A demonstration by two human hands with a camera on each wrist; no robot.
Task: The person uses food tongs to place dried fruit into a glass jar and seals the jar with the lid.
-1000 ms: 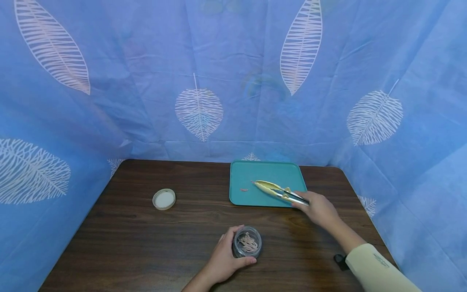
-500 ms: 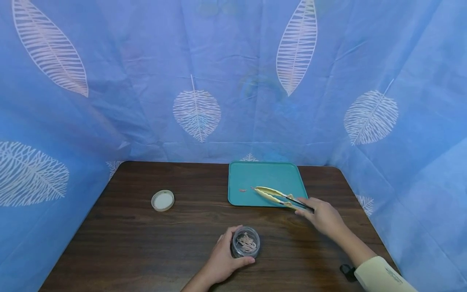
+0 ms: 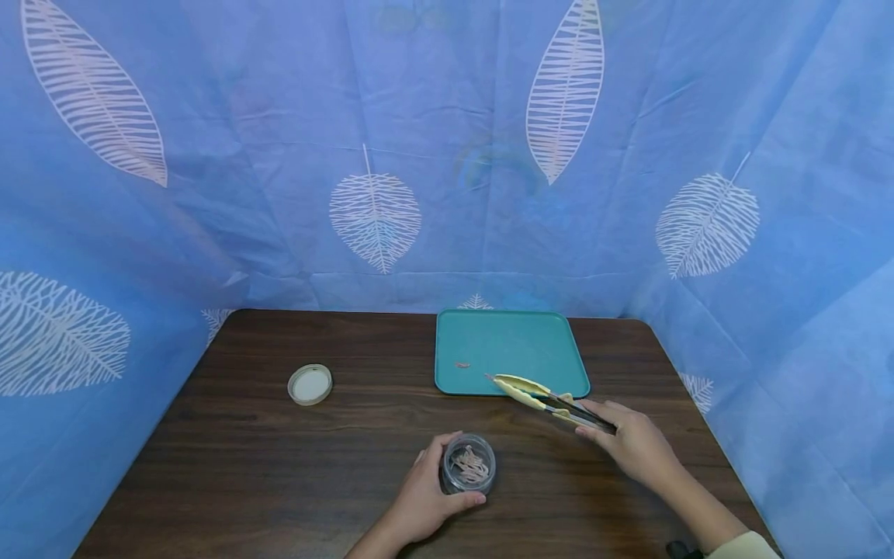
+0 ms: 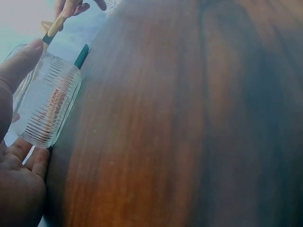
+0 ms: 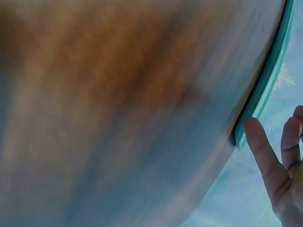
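Observation:
In the head view my left hand holds a clear glass jar upright on the table, fingers and thumb round its sides. Thin, pale pinkish strips lie inside the open jar; the left wrist view shows its ribbed wall. My right hand grips tongs with pale yellow tips, angled over the near edge of the teal tray. A tiny pinkish bit shows at the tong tips. Another small pink piece lies on the tray. In the right wrist view the tongs are not visible.
A round pale lid lies on the dark wooden table, left of the tray. Blue cloth with white leaf prints hangs behind and at both sides of the table.
My right hand has drawn the tongs toward the table's near side and slightly right, from over the tray to its near edge. The left hand and jar stay put.

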